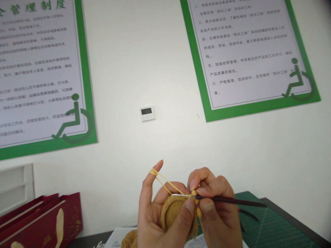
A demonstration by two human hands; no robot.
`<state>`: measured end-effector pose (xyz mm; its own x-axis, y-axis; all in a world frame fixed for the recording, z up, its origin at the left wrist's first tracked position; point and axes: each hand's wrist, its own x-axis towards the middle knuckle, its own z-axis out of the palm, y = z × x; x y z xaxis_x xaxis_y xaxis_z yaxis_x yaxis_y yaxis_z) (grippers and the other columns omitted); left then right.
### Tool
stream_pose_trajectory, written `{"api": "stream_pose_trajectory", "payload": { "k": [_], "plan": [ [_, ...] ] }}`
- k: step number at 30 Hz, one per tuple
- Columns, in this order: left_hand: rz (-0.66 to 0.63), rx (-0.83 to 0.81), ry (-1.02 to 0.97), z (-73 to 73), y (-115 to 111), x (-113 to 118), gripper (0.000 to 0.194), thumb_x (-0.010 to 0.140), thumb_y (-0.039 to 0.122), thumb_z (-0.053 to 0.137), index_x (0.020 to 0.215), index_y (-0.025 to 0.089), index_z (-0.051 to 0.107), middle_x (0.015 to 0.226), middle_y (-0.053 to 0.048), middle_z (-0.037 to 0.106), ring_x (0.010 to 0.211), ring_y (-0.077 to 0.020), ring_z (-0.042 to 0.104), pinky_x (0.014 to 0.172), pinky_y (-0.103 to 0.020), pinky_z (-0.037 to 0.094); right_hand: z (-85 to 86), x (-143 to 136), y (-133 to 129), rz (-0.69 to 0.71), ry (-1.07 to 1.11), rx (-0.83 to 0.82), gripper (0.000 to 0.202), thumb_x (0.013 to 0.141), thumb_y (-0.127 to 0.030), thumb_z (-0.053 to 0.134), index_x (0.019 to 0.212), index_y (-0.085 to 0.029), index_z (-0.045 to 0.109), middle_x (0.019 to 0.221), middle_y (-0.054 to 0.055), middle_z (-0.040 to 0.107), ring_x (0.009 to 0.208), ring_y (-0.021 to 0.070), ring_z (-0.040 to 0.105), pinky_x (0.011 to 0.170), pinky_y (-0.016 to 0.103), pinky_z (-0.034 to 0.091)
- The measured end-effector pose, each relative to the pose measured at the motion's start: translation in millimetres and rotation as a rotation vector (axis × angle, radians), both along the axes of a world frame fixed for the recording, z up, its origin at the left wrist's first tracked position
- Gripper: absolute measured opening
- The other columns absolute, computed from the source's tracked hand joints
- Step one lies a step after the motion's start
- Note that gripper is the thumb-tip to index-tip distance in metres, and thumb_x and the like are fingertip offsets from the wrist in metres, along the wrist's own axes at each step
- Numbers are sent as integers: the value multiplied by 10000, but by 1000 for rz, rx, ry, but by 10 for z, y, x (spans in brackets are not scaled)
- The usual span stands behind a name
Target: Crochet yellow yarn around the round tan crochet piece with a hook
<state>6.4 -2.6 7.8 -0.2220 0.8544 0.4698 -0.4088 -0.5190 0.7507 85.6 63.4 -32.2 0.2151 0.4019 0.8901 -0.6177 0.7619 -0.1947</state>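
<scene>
My left hand (pixel 165 213) grips a round tan crochet piece (pixel 172 210) between thumb and fingers. Its raised index finger has yellow yarn (pixel 165 181) looped around it, stretched down to the work. My right hand (pixel 216 199) pinches a crochet hook (pixel 230 200) with a dark handle and a slim metal tip. The hook lies nearly level, its tip pointing left across the top edge of the piece, where the yarn meets it. Small yellow bits (pixel 198 210) show between the two hands; their shape is partly hidden by the fingers.
Brown yarn (pixel 130 239) lies below my left hand, by white paper (pixel 117 237). A green cutting mat (pixel 279 222) is at the right with a dark, thin object (pixel 249 214) on it. Dark red bags (pixel 69 218) stand at left. Behind is a wall with posters (pixel 204 100) and a thermostat (pixel 147 113).
</scene>
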Motion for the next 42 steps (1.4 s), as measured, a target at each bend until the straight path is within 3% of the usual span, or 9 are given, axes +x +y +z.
{"api": "stream_pose_trajectory", "payload": {
  "k": [7,11,18,23,33,42],
  "plan": [
    [-135,-6,31,5,35,-90,1053,695,193,920,1559,332,335,748,21,718,539,-94,598,518,-192,415,54,-90,-45,127,113,-70,146,941,-433,705,900,-294,694,833,-15,523,766,146,534,653,289,479],
    [-176,-18,24,-1,53,-105,1064,702,185,920,1565,335,317,741,25,723,536,-76,564,520,-181,397,28,-145,-44,102,194,-60,141,954,-438,688,921,-301,683,820,-19,512,777,146,535,657,292,488],
    [-319,-32,51,10,62,-193,1180,658,219,958,1596,337,252,769,12,728,618,-145,633,621,-274,500,34,-104,-47,300,151,-51,176,958,-455,668,920,-284,670,752,-22,461,654,123,477,397,183,314],
    [-338,-28,119,3,72,-240,1212,696,235,935,1616,383,159,806,1,726,625,-180,667,604,-289,488,44,22,-64,317,75,-79,202,996,-461,608,926,-278,654,715,-28,475,651,124,500,490,222,423],
    [-480,-30,115,-25,80,-263,1123,694,205,924,1593,384,275,812,1,709,626,-173,646,619,-310,467,85,118,-160,307,42,-147,240,1002,-468,597,887,-263,647,658,-40,482,567,99,486,485,209,421],
    [-507,-63,147,-12,98,-289,948,638,151,907,1468,281,467,774,-2,701,605,-157,600,565,-286,383,142,158,-220,470,20,-267,320,1036,-432,521,781,-241,549,617,-61,398,476,89,385,374,173,295]
  ]
}}
